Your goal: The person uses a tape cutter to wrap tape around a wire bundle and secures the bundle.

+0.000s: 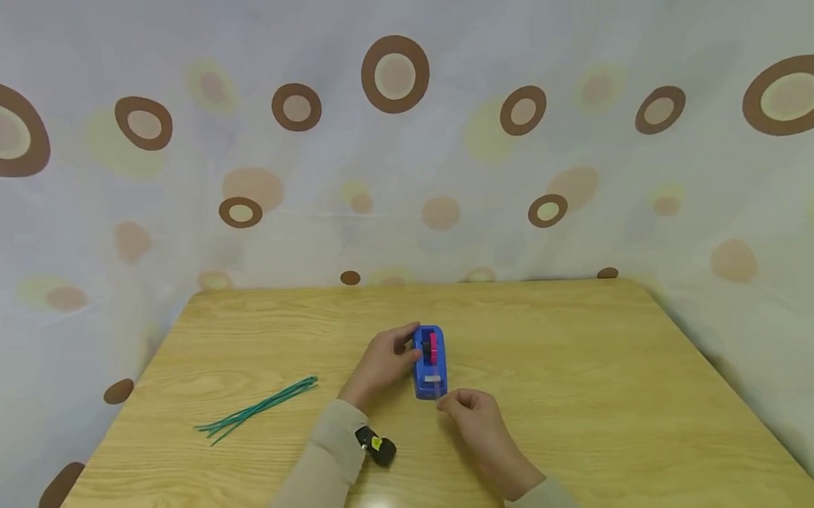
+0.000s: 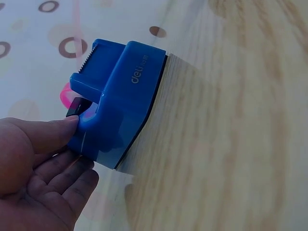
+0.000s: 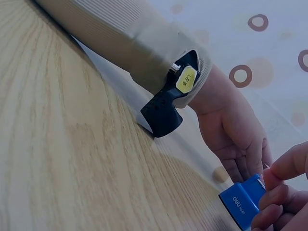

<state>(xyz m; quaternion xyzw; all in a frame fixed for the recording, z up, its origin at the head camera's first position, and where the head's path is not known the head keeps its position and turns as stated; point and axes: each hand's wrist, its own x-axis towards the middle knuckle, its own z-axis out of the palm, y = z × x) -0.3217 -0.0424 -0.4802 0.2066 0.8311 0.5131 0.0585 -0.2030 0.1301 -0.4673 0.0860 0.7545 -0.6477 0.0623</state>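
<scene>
A blue tape dispenser (image 1: 424, 390) stands on the wooden table, with a pink tape core (image 1: 434, 349) in it. My left hand (image 1: 381, 363) holds the dispenser from its left side. In the left wrist view its thumb (image 2: 53, 132) presses near the black hub while the fingers curl by the back end. The serrated cutter (image 2: 87, 58) faces up there. Close to the dispenser's near end, my right hand (image 1: 480, 429) pinches the end of a clear tape strip (image 1: 437, 390) between thumb and forefinger. The strip is thin and hard to see.
To the left lies a loose bunch of thin green sticks or wires (image 1: 257, 409). A black wrist camera (image 1: 377, 446) sits on the left sleeve. Behind the wooden table (image 1: 554, 331) hangs a white sheet with brown circles (image 1: 437, 154).
</scene>
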